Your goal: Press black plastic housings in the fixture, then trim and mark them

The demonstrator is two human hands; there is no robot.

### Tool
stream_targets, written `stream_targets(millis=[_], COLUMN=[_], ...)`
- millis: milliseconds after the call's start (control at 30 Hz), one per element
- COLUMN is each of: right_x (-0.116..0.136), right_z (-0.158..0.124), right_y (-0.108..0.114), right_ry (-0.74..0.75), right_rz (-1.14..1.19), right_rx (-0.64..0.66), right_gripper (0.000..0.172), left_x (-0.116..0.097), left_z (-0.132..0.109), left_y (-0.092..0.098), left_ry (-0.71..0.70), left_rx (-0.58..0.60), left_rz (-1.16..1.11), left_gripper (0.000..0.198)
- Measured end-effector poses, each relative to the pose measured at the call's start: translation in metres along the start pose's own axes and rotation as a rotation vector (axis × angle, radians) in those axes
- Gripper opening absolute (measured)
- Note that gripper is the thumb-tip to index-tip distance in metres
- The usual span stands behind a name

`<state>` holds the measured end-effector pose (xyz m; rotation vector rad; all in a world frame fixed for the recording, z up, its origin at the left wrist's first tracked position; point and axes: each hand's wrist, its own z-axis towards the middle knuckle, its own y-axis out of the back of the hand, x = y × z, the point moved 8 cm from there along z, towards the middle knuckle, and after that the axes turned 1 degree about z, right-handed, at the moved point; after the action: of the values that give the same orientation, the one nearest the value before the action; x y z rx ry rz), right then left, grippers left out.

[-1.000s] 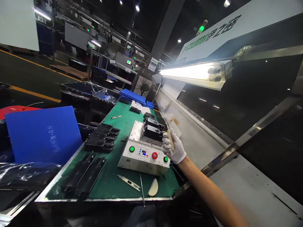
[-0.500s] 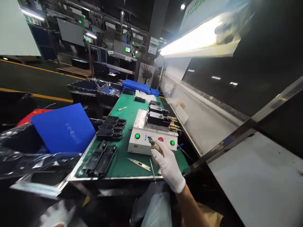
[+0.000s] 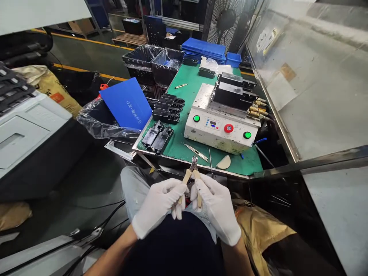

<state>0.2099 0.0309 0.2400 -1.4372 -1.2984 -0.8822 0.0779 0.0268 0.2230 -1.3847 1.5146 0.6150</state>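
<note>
Both white-gloved hands hold a pair of nippers (image 3: 193,164) with cream handles, jaws pointing away from me, over my lap. My left hand (image 3: 163,201) pinches the left handle, and my right hand (image 3: 214,201) grips the right one; the handles are spread apart. Beyond the jaws, at the table's front edge, lie a utility knife (image 3: 196,152), a thin metal rod (image 3: 210,161) and a cream half-round piece (image 3: 224,162). A white control box (image 3: 218,132) with two green buttons and a red one carries black rectangular parts (image 3: 230,94).
Several black molded parts (image 3: 168,107) line the green table's (image 3: 191,92) left side, with two more (image 3: 157,137) nearer me. A blue sheet (image 3: 128,103) leans in a plastic-lined bin (image 3: 94,115). A metal frame edge (image 3: 324,163) borders the right. Cables (image 3: 112,216) hang at lower left.
My right hand has drawn the nippers back from the control box toward my lap. My left hand has come up from the lower left and taken the other handle. The view has tilted down.
</note>
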Motion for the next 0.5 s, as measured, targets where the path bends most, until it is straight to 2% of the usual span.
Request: stream_targets(millis=[167, 500], right_x=[-0.001, 0.003], right_z=[-0.015, -0.023], right_y=[0.003, 0.008], right_ry=[-0.037, 0.006], right_rz=[0.044, 0.044], right_rx=[0.038, 0.017], right_gripper=[0.042, 0.044], left_x=[0.012, 0.007], left_z=[-0.014, -0.021], left_y=[-0.003, 0.005], left_ry=[0.026, -0.006], left_rx=[0.021, 0.011], left_rz=[-0.035, -0.033], left_gripper=[0.051, 0.05])
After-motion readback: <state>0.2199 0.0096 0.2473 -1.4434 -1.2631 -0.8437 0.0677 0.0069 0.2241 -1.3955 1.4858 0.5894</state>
